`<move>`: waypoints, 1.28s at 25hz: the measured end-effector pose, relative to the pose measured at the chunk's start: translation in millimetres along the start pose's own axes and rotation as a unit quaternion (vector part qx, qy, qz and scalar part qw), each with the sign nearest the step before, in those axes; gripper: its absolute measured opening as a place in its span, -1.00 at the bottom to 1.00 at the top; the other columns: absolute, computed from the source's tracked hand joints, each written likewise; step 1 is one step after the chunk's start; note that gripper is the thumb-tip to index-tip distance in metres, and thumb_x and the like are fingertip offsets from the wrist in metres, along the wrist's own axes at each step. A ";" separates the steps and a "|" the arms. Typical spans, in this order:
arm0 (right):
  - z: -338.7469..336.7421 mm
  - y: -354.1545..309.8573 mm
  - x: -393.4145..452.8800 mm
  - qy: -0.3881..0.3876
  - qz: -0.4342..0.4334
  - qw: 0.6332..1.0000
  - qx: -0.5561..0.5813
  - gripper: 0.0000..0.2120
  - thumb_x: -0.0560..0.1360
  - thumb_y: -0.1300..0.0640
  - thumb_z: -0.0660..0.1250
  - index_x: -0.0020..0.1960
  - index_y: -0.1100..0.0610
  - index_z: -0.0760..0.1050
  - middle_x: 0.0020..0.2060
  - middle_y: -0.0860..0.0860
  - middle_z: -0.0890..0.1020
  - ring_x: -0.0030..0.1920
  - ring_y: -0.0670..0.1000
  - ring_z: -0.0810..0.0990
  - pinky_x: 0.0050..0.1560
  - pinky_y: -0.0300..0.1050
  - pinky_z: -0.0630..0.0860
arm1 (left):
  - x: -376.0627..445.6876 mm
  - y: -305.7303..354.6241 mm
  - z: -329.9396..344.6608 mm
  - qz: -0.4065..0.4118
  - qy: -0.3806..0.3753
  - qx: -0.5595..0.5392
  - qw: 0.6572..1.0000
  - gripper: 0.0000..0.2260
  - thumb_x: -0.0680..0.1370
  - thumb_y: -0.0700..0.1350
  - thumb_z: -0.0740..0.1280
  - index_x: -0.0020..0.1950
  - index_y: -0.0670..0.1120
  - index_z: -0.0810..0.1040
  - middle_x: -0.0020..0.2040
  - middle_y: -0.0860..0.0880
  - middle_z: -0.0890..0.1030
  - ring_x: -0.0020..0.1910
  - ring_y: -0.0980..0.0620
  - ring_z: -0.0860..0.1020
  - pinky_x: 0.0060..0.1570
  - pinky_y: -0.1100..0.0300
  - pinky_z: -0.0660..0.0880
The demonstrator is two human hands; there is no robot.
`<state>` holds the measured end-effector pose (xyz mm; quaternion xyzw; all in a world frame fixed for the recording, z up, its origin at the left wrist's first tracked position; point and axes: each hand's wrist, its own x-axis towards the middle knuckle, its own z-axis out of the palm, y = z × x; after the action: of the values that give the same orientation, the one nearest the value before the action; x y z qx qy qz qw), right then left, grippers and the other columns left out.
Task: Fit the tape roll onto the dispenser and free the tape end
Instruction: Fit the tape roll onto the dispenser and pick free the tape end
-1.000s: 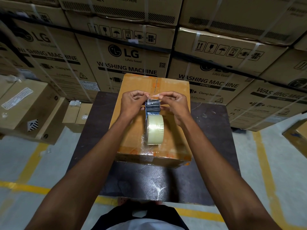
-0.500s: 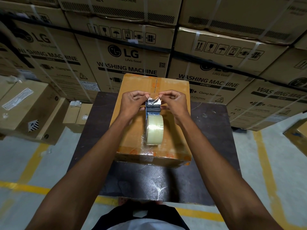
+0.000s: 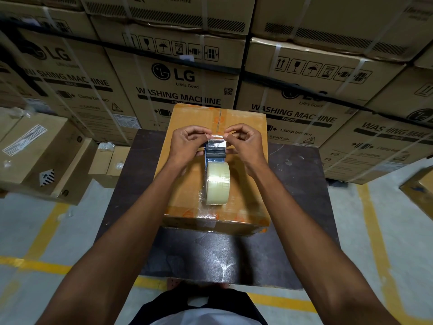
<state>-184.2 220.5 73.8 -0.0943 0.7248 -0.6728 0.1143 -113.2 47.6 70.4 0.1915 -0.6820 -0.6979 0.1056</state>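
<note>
A roll of clear tape [image 3: 217, 182] sits mounted on a metal dispenser [image 3: 214, 151] that stands on an orange-brown carton [image 3: 246, 207]. The free tape end [image 3: 216, 136] is stretched flat above the dispenser's front. My left hand [image 3: 187, 143] pinches its left edge between thumb and forefinger. My right hand [image 3: 243, 141] pinches its right edge the same way. The lower fingers of both hands rest against the dispenser's sides. The dispenser's handle is hidden behind the roll.
The carton lies on a dark table [image 3: 293, 219]. Stacked washing machine boxes [image 3: 187, 73] form a wall behind it. Smaller cartons [image 3: 35, 156] stand on the floor at the left. Yellow lines [image 3: 46, 233] mark the grey floor on both sides.
Both hands stay pinched on the tape end and have drawn it slightly up and away from the roll, so the strip over the dispenser's front is flatter and tauter.
</note>
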 end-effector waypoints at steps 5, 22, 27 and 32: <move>0.1 -0.6 -1.3 -0.002 -0.007 1.000 -0.003 -0.88 0.55 0.33 0.49 -0.04 0.13 0.68 -0.18 0.09 0.71 -0.20 -0.08 0.70 -0.22 0.02 0.75 | -1.0 3.1 1.1 -0.001 -0.008 0.010 1.000 -0.86 0.64 -0.26 0.44 0.01 -0.05 0.75 -0.01 -0.05 0.79 -0.04 0.11 0.75 -0.26 0.23 0.65; 5.1 0.1 -0.7 -0.001 0.000 1.000 0.011 -0.91 0.54 0.36 0.47 0.04 0.27 0.67 -0.14 0.24 0.70 -0.17 -0.03 0.70 -0.21 0.01 0.74 | -3.4 3.0 0.4 -0.015 0.007 -0.010 1.000 -0.83 0.66 -0.29 0.34 0.11 -0.22 0.74 0.02 -0.13 0.78 -0.05 0.03 0.75 -0.29 0.23 0.65; 4.2 2.4 -0.8 -0.005 -0.019 1.000 0.007 -0.91 0.54 0.35 0.48 0.04 0.26 0.68 -0.03 0.38 0.70 -0.16 -0.03 0.73 -0.18 0.02 0.75 | -6.2 5.9 3.3 -0.024 0.024 -0.016 0.999 -0.82 0.66 -0.20 0.37 0.07 -0.23 0.76 -0.04 -0.07 0.77 -0.20 0.14 0.72 -0.35 0.28 0.59; 2.0 1.5 -0.6 -0.013 -0.003 1.000 0.012 -0.87 0.54 0.31 0.51 0.08 0.24 0.66 -0.08 0.36 0.73 -0.18 0.00 0.74 -0.20 0.00 0.74 | -7.3 1.3 3.4 -0.021 0.030 -0.016 0.999 -0.89 0.61 -0.18 0.50 0.06 -0.20 0.76 -0.09 -0.04 0.80 -0.16 0.15 0.75 -0.32 0.30 0.60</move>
<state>-183.0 218.9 72.3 -0.1034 0.7150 -0.6805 0.1226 -108.2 53.7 72.6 0.2250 -0.6629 -0.7049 0.1144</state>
